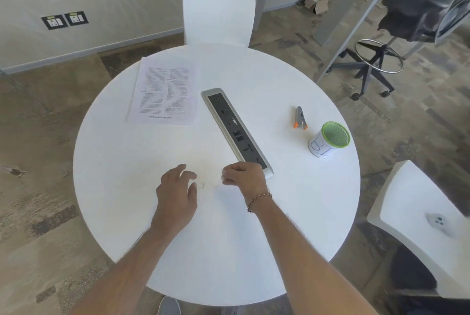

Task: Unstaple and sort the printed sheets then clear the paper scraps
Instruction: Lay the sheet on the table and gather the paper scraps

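Note:
Printed sheets (164, 92) lie in a flat stack at the far left of the round white table (292, 213). A staple remover (300, 117) with orange tips lies at the right. Beside it stands a small green-rimmed bin (328, 140) with a paper label. Near the front middle, my left hand (176, 195) rests on the tabletop with fingers spread. My right hand (244, 178) has curled fingers that pinch small white paper scraps at its fingertips. A few faint scraps (203, 185) lie between the two hands.
A grey power socket strip (236, 131) runs diagonally across the table's middle. A white chair (218, 6) stands at the far side, another white chair (417, 220) with a phone (438, 223) on it at the right. A black stool (412, 17) stands beyond.

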The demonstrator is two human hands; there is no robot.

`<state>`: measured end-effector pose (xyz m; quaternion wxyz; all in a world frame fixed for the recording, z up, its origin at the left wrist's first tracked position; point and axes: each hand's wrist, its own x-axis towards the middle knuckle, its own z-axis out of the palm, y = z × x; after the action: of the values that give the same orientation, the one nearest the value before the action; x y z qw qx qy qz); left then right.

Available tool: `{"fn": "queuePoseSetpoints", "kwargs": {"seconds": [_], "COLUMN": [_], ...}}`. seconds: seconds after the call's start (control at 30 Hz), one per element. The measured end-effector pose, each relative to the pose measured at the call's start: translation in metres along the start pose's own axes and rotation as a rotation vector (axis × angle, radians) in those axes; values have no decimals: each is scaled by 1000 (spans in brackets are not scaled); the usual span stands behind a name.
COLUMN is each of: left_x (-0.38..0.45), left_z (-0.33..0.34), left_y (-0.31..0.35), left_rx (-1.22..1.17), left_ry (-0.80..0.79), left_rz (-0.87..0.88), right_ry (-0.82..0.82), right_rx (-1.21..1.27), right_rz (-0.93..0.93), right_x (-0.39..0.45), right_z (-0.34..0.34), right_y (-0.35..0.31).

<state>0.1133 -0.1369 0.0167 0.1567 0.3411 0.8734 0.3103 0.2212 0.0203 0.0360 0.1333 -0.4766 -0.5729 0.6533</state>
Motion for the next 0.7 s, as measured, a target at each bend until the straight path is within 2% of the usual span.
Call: {"fn": "queuePoseSetpoints", "kwargs": {"seconds": [0.33,0.53,0.7], "left_x": [23,39,52], "left_z": [26,35,41], "left_y": [49,74,97], "left_rx": [40,50,23], "left_ry": [-20,-8,0], "left_rz": [69,80,98], "right_ry": [141,330,568], "right_rx": [59,79,-110], "right_rz": [-90,-142,-146], "right_x": [9,30,51], "right_z": [-92,-160,-209], "right_y": [-32,-59,-74]}}
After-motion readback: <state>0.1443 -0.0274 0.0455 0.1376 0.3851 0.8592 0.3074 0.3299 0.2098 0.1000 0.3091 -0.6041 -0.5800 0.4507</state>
